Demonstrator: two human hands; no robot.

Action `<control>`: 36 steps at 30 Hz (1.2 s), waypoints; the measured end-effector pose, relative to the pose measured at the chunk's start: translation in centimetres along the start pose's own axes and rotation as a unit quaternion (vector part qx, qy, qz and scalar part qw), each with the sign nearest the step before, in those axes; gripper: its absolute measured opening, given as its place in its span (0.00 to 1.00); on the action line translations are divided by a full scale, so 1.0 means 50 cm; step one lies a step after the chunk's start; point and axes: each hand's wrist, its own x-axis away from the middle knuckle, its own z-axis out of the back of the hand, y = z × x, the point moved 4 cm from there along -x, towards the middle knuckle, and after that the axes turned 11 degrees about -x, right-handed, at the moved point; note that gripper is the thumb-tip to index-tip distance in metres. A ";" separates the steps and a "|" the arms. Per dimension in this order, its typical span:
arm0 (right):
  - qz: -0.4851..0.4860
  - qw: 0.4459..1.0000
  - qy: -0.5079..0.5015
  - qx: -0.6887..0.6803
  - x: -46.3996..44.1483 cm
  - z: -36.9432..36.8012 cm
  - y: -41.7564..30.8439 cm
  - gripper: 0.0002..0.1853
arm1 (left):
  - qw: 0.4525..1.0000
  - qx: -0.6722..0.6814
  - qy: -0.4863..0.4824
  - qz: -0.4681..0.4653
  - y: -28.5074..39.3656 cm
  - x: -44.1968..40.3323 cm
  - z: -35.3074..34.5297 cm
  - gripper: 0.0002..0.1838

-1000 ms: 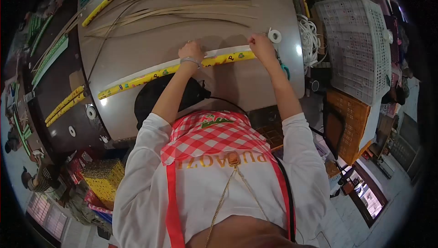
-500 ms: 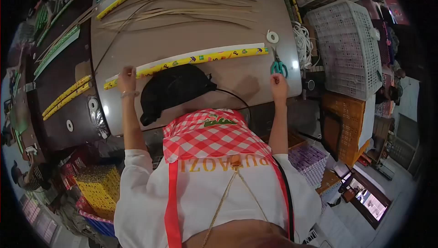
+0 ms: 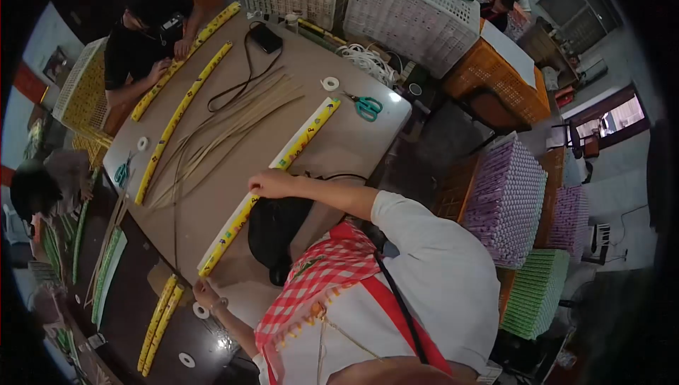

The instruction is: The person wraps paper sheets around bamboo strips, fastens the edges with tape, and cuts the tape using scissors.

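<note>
A long yellow printed paper roll (image 3: 311,129) with a white edge along one side lies slantwise on the brown table. My right hand (image 3: 272,184) is closed over its middle, fingers curled against the paper. My left hand (image 3: 206,291) is just beyond the roll's near end, at the table edge. Its fingers look drawn together; whether they pinch anything is too small to make out. A white tape roll (image 3: 201,311) shows beside that hand. Under my right forearm is a black cloth-like bundle (image 3: 279,222). Teal-handled scissors (image 3: 368,108) lie past the roll's far end.
Thin tan strips (image 3: 226,123) spread over the table, near another yellow roll (image 3: 185,119). Across the table, a person in black (image 3: 145,38) has both hands on a yellow roll. White crates (image 3: 414,13) stand behind. Another worker (image 3: 60,187) is at left.
The view has turned toward the right side of the room. My right hand has gone from beside the scissors to the roll's middle. My left hand has shifted off the roll to its near end.
</note>
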 end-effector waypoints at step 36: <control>0.182 0.966 -0.180 0.024 -0.079 -0.484 -0.067 0.20 | 0.829 0.382 -0.358 0.195 -0.105 -0.075 -0.098 0.21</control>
